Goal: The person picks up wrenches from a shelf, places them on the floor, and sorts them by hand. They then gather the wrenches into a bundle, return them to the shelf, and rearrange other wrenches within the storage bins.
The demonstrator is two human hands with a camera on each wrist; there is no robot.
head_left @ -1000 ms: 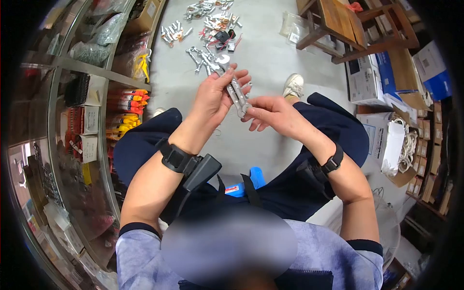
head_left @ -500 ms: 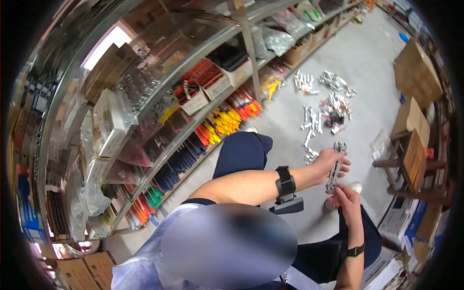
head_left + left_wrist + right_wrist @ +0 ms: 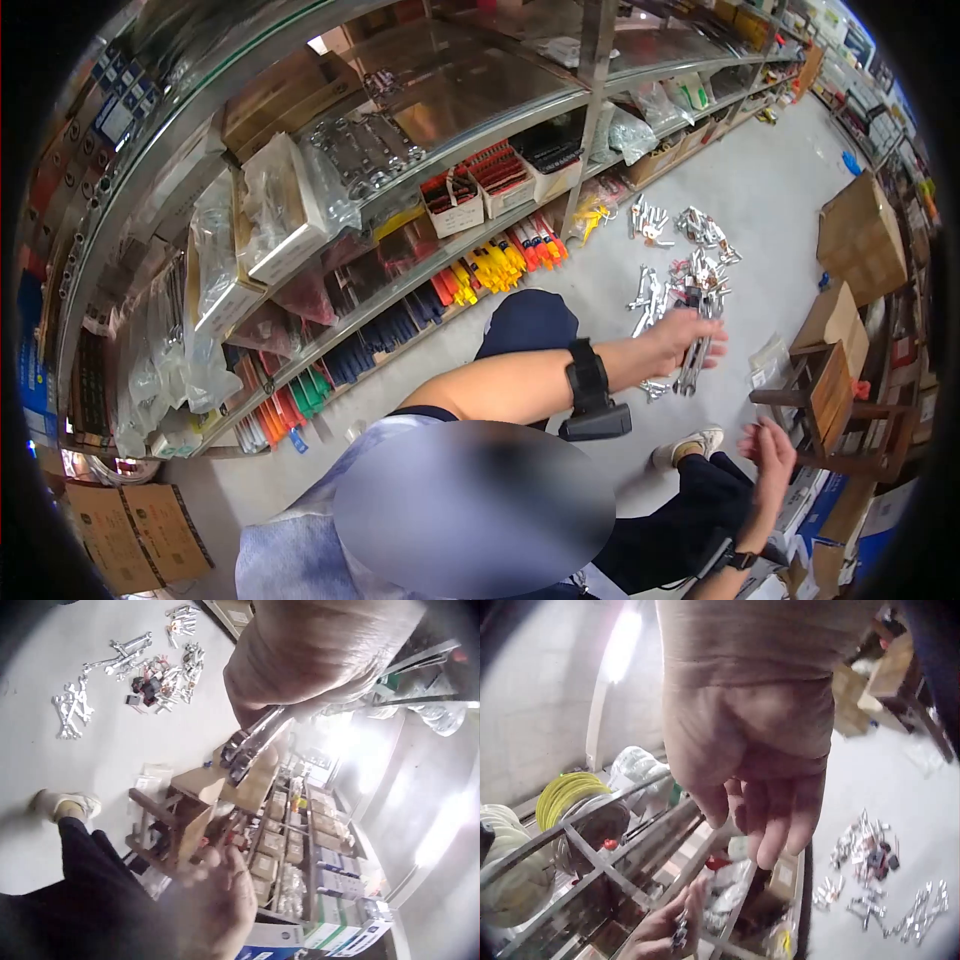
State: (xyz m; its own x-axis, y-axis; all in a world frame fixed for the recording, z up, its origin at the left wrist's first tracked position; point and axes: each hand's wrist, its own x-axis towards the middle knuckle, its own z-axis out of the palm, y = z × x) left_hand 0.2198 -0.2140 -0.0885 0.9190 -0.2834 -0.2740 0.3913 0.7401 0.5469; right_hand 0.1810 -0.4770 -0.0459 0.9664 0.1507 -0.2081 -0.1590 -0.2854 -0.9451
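My left hand [image 3: 680, 340] grips several metal wrenches [image 3: 691, 376] in a bundle above the floor. In the left wrist view their shiny ends [image 3: 241, 756] stick out past the fingers. My right hand [image 3: 768, 458] hangs apart, lower and to the right, holding nothing. From the right wrist view its fingers [image 3: 776, 825] point down, loosely bent. Beyond the left hand lie loose wrenches [image 3: 73, 711] on the floor, beside a mixed heap of metal pieces and small black parts [image 3: 150, 686].
A long metal shelf [image 3: 500, 95] with boxes and tools runs along the left. On it lie more wrenches [image 3: 365, 150]. Below hang yellow-handled items [image 3: 495, 268]. At the right stand a wooden stool [image 3: 830, 400] and a cardboard box [image 3: 862, 238]. My shoe [image 3: 690, 447] rests on the floor.
The head view has swung left toward the shelf. My right hand has let go of the wrenches' lower ends and drawn away down and right. My left hand still holds the bundle.
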